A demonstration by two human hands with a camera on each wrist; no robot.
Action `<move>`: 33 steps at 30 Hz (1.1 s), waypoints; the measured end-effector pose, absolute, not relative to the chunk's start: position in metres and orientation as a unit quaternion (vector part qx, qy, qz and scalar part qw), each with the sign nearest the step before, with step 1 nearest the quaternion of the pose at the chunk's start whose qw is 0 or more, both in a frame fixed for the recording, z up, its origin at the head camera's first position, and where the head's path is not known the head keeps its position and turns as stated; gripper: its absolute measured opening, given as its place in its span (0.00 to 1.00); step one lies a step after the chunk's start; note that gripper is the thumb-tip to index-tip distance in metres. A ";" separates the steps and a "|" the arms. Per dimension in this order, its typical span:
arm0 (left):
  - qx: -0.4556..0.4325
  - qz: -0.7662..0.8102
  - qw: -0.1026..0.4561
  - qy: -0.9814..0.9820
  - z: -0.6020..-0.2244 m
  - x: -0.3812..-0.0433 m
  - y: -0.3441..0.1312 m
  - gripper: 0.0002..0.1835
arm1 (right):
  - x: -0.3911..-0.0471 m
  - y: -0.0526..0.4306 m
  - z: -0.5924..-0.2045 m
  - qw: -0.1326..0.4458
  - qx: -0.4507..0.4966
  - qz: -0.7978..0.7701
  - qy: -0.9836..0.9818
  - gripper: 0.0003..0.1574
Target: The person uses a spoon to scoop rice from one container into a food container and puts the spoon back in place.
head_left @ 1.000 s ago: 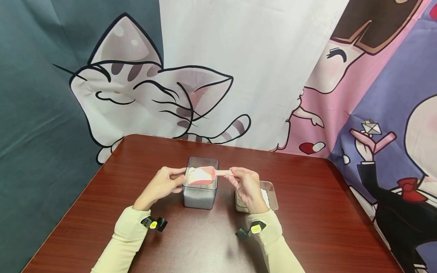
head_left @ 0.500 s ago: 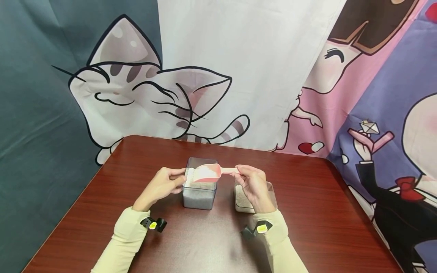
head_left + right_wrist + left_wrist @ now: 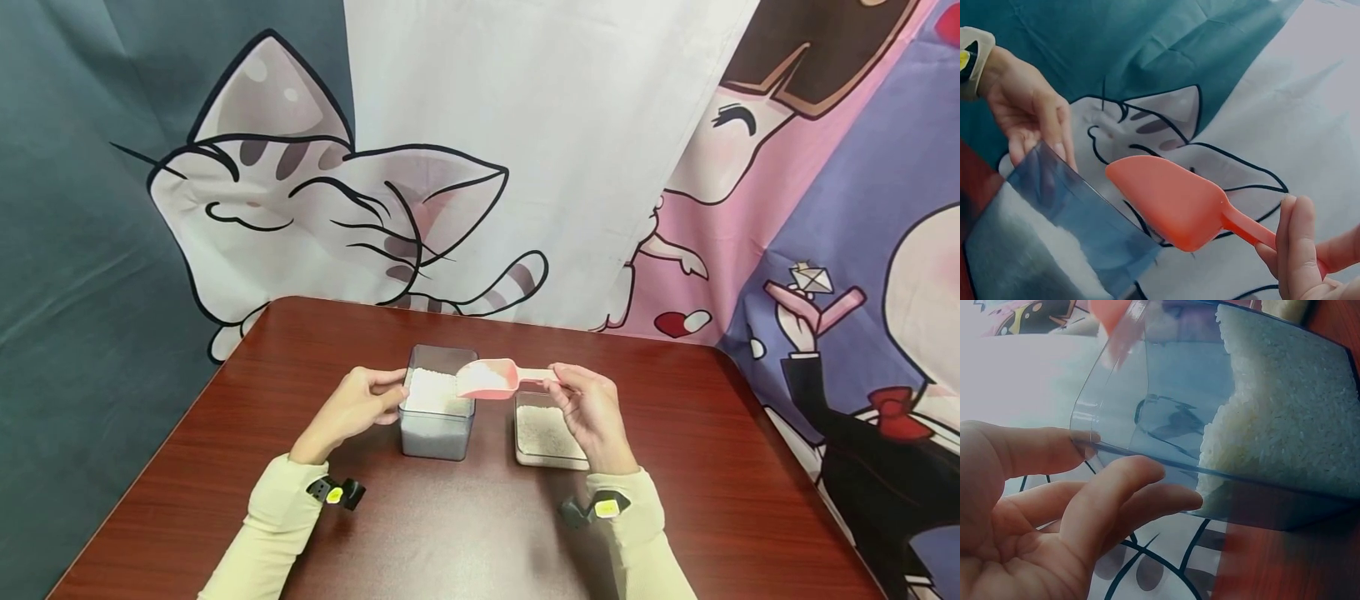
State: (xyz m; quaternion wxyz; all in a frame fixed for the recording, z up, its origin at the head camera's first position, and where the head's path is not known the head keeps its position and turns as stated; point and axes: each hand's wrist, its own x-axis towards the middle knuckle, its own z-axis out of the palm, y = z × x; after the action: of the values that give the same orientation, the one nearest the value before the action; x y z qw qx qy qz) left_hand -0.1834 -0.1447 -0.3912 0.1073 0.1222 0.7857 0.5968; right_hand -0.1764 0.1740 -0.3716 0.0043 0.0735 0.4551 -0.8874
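Thumb and fingers of my right hand (image 3: 592, 408) pinch the handle of a pink scoop (image 3: 1166, 200). In the head view the scoop is level with the right rim of a tall clear bluish container (image 3: 437, 435), its tip overlapping that rim. White shows inside the scoop's bowl. White rice (image 3: 1291, 406) lies heaped within the container, sloping in the left wrist view. My left hand (image 3: 356, 408) rests at the container's left side, its fairly straight fingers (image 3: 1110, 500) touching the wall and a fingertip right at the rim's corner.
A shallow clear box (image 3: 551, 461) of rice stands to the right, partly behind my right hand. Both containers are on a reddish-brown wooden table (image 3: 337, 333). A cartoon-printed cloth (image 3: 585, 125) hangs behind the table's far edge.
My right hand has drawn the scoop rightward from above the container to its right rim. The rice heaped in the scoop earlier has mostly gone from view. My left hand stays in place.
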 end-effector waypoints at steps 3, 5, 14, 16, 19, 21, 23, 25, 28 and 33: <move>0.121 0.598 0.110 0.784 -0.391 -0.184 -0.145 0.25 | -0.173 0.187 -0.371 0.001 0.077 -0.893 0.443 0.12; 0.124 0.596 0.111 0.786 -0.391 -0.184 -0.145 0.25 | -0.171 0.195 -0.371 -0.003 0.078 -0.895 0.439 0.10; 0.117 0.595 0.111 0.787 -0.391 -0.185 -0.145 0.24 | -0.169 0.225 -0.370 -0.005 0.065 -0.907 0.417 0.09; 0.116 0.597 0.113 0.786 -0.391 -0.184 -0.145 0.24 | -0.169 0.231 -0.370 0.000 0.060 -0.907 0.417 0.10; 0.111 0.598 0.113 0.786 -0.391 -0.183 -0.145 0.24 | -0.169 0.240 -0.370 0.012 0.058 -0.904 0.424 0.11; 0.111 0.599 0.112 0.785 -0.391 -0.183 -0.145 0.24 | -0.170 0.246 -0.371 0.024 0.055 -0.900 0.432 0.13; 0.111 0.599 0.113 0.785 -0.392 -0.183 -0.145 0.24 | -0.170 0.252 -0.372 0.034 0.052 -0.896 0.439 0.14; 0.113 0.599 0.113 0.785 -0.393 -0.183 -0.145 0.24 | -0.171 0.259 -0.374 0.038 0.049 -0.894 0.444 0.15; 0.114 0.600 0.114 0.784 -0.392 -0.183 -0.146 0.24 | -0.172 0.269 -0.378 0.041 0.048 -0.890 0.451 0.15; 0.117 0.602 0.115 0.782 -0.392 -0.184 -0.146 0.25 | -0.174 0.288 -0.381 0.055 0.038 -0.888 0.454 0.17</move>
State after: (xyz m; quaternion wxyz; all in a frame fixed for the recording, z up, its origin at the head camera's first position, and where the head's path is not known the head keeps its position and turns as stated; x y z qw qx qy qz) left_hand -0.1837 -0.1462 -0.3920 0.1150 0.1172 0.7815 0.6019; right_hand -0.1738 0.2876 -0.3806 0.0554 0.0383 0.4542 -0.8883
